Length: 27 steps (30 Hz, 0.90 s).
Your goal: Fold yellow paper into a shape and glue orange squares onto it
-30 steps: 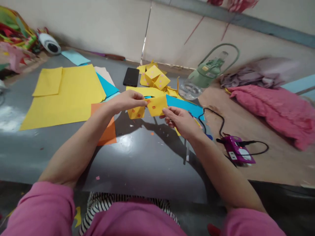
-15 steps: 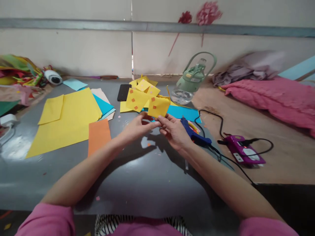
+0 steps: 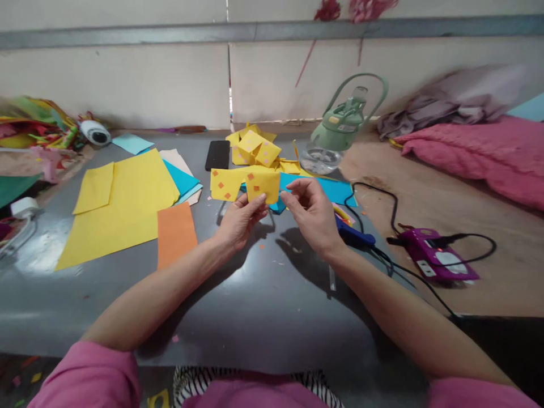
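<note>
My left hand (image 3: 244, 220) pinches a yellow paper cut-out (image 3: 267, 186) by its lower edge. Small orange squares dot the paper, and a notch divides its lower edge into two broad flaps. To the right, apart from the paper, my right hand (image 3: 313, 218) is raised with thumb and fingertips closed together; whatever may be between them is too small to make out. Behind the hands lies a pile of folded yellow paper pieces (image 3: 257, 148), some with pink dots. Blue paper (image 3: 335, 190) lies under and behind my right hand. A blue glue gun (image 3: 359, 237) is partly hidden by that hand.
Yellow sheets (image 3: 127, 221) and an orange paper strip (image 3: 177, 232) lie at the left. A black phone (image 3: 217, 155) and a green-lidded bottle (image 3: 338, 133) stand toward the back. Cords run to a purple power strip (image 3: 440, 255) on the right. Paper scraps dot the grey table (image 3: 238, 323).
Both hands were together at the paper. Now my left hand alone holds it, turned flatter and farther left, while my right hand has come away to the right. The view has shifted slightly.
</note>
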### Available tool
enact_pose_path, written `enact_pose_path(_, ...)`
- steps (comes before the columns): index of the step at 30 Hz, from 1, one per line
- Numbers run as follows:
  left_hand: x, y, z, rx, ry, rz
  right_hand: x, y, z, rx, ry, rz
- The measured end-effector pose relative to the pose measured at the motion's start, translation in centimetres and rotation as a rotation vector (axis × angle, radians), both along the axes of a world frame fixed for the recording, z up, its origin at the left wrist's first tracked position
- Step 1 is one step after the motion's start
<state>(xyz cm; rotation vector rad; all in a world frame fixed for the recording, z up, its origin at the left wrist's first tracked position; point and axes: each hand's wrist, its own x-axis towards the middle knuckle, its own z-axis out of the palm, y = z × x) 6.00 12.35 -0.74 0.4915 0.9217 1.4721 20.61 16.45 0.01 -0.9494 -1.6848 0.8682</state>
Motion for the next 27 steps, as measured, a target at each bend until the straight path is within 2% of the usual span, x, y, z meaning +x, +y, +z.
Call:
enact_pose_path(4,0.5,-0.4,0.4,0.005,-0.047,-0.077,0.5,-0.2,0.1,0.479,-0.333,-0.016)
enact_pose_path(6,0.6,-0.6,0.5,0.018,-0.053,-0.097,0.6,-0.4,0.0,0.618,-0.465,-0.045)
enact_pose_path(11,0.7,-0.6,0.9,0.043,-0.040,-0.094,0.7,-0.3,-0.3,0.749,-0.737,-0.126)
enact_pose_path(16,0.6,-0.6,0.7,0.078,0.012,-0.081,0.9,-0.2,0.1,0.838,-0.916,-0.136)
enact_pose_path(22,0.1,-0.5,-0.1,0.166,0.059,-0.131,1.9,0.0,1.8,0.951,-1.076,-0.076)
enact_pose_path(27,0.0,-0.4,-0.2,0.197,0.097,-0.157,2.9,0.7,3.5,1.046,-1.110,0.016)
